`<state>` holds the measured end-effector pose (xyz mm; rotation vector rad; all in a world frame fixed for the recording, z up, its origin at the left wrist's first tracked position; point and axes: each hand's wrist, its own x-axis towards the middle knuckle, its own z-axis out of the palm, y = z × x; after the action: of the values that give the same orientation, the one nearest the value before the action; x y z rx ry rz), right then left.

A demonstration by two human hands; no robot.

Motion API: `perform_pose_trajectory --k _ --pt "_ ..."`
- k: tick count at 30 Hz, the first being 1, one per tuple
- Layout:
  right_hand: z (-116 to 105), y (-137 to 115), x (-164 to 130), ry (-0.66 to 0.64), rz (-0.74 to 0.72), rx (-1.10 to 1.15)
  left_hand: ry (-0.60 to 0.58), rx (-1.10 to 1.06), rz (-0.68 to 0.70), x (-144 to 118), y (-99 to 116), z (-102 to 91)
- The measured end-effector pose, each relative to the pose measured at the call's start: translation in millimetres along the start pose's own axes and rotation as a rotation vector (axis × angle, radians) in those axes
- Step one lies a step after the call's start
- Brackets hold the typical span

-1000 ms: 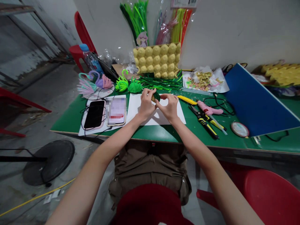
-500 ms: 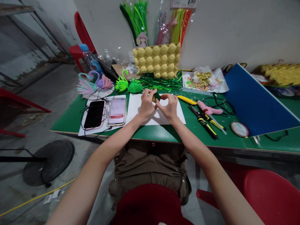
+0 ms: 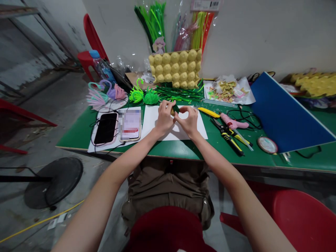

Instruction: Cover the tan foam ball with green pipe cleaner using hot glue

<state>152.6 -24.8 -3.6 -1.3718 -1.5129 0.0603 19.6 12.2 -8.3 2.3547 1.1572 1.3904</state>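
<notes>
Apparently light and bendable, and best pinched by its edges, the small green piece (image 3: 176,109) is sitting between the left hand (image 3: 164,118) and right hand (image 3: 191,124), both gripping and partly hiding it above the paper (image 3: 149,120), while cutters (image 3: 232,142) and a glue gun (image 3: 233,123) are lying to the right and green strips (image 3: 181,94) behind.

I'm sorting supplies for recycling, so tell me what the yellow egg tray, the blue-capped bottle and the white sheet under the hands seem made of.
Yellow egg tray: probably moulded paper pulp; matte, with softly rounded bumps.
Bottle: likely clear plastic, glossy; its body looks see-through.
White sheet: apparently paper or thin card, matte; flat, without shine.
</notes>
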Motion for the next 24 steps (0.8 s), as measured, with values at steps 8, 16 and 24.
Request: perform_pose_trajectory --k 8,16,24 --pt "0.5 -0.1 0.2 -0.009 0.008 -0.015 -0.009 -0.008 -0.006 0.0 -0.3 -0.9" --pt "2.2 1.3 -2.7 0.014 -0.046 -0.009 0.036 -0.024 -0.008 1.7 -5.4 0.3" --pt "-1.2 0.2 -3.6 -0.019 -0.073 -0.026 0.094 -0.135 -0.177 5.2 -8.6 -0.1"
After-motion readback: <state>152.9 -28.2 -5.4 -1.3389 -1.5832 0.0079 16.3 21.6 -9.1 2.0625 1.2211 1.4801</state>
